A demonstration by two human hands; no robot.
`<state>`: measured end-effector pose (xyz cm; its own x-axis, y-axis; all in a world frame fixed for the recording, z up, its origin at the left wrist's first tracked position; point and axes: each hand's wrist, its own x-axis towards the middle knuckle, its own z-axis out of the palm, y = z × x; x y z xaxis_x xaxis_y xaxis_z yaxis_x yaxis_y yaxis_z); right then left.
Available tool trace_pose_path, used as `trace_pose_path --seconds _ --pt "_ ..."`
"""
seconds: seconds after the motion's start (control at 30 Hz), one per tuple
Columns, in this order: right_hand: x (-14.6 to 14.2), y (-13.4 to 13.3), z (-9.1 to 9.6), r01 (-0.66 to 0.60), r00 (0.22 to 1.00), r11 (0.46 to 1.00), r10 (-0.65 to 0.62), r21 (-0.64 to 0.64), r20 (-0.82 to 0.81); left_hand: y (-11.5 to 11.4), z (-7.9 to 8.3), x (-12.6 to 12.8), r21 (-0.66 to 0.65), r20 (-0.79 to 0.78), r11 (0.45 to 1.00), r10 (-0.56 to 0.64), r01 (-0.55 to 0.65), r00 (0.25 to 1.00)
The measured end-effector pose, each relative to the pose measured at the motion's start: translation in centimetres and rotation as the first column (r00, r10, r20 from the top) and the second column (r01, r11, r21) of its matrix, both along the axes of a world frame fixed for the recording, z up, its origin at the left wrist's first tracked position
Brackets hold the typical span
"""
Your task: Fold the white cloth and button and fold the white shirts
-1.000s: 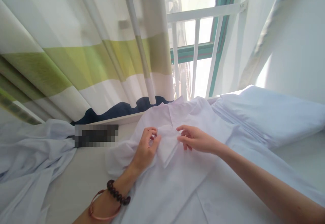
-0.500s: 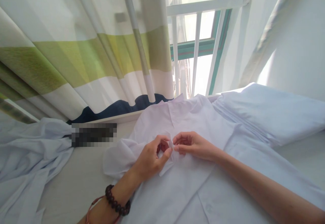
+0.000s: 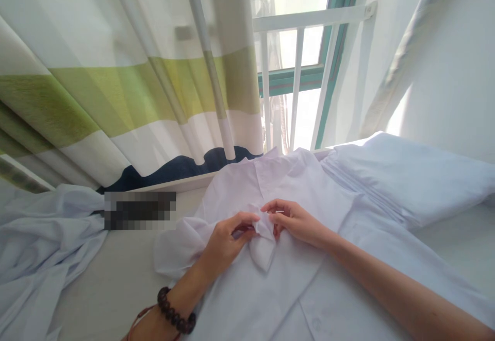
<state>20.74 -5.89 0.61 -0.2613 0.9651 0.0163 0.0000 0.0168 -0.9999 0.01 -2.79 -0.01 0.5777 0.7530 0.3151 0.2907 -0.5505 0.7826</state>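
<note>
A white shirt [image 3: 286, 279] lies spread out below me, its collar toward the curtain. Both of my hands pinch the front edge of this shirt near its middle. My left hand [image 3: 232, 235], with a dark bead bracelet [image 3: 174, 312] on the wrist, has thumb and fingers closed on the cloth. Just to the right, my right hand [image 3: 292, 220] grips the same bit of fabric between thumb and fingertips. A folded flap of cloth [image 3: 263, 251] hangs toward me between the hands. Whether a button sits under the fingertips is hidden.
Folded white cloth [image 3: 410, 176] lies at the right. Crumpled white garments [image 3: 34, 248] are at the left, beside a blurred dark item [image 3: 139, 210]. Behind stand a green-and-white curtain [image 3: 166, 91], a white railing [image 3: 309, 20] and a window with a green frame [image 3: 294, 79].
The pinched cloth has turned over, so a larger flap now shows between my hands. My left fingers have straightened and closed further. The view has tilted slightly up.
</note>
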Motion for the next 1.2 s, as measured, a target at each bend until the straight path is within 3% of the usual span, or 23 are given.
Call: trace_pose_path --seconds 0.1,0.2,0.27,0.37,0.43,0.57,0.77,0.9,1.03,1.1,1.2 --pt "0.0 0.1 0.2 0.026 0.999 0.999 -0.026 -0.034 -0.021 -0.2 0.1 0.0 0.246 -0.001 0.969 -0.021 0.021 1.0" --pt "0.0 0.2 0.1 -0.013 1.0 0.999 0.012 -0.037 -0.018 -0.6 0.5 -0.1 0.503 0.005 0.864 0.025 -0.024 1.0" --pt "0.1 0.3 0.0 -0.062 0.998 0.998 0.062 -0.031 -0.011 -0.7 0.7 -0.1 0.571 -0.007 0.82 0.038 -0.027 0.999" --pt "0.3 0.5 -0.3 -0.132 0.991 0.991 0.132 -0.01 -0.013 -0.5 0.7 0.1 0.582 -0.045 0.81 -0.065 0.079 0.997" --pt "0.4 0.5 -0.4 -0.153 0.988 0.988 0.153 0.005 -0.014 -0.3 0.5 0.2 0.564 -0.056 0.819 -0.085 0.102 0.995" --pt "0.4 0.4 -0.1 -0.145 0.989 0.988 0.144 0.046 0.013 -0.4 0.3 0.4 0.476 -0.103 0.88 0.053 0.002 0.993" --pt "0.3 0.0 0.3 -0.123 0.99 0.992 0.124 -0.013 0.061 -0.1 0.6 0.0 0.133 -0.159 0.99 -0.026 0.048 0.987" --pt "0.3 0.0 0.0 -0.035 0.994 0.998 0.03 0.046 0.101 0.4 0.7 0.2 -0.063 -0.107 0.996 0.062 -0.069 0.992" --pt "0.3 0.3 -0.4 0.032 0.999 0.998 -0.033 0.063 0.015 0.5 0.7 0.3 -0.211 -0.08 0.975 0.058 -0.074 0.995" --pt "0.4 0.4 -0.6 0.046 0.998 0.998 -0.044 0.05 -0.048 0.4 0.7 0.3 -0.233 -0.109 0.97 0.039 -0.063 0.993" --pt "0.5 0.5 -0.8 0.018 0.998 0.999 -0.015 0.05 -0.062 0.4 1.0 0.5 -0.167 -0.196 0.984 0.032 -0.065 0.98"
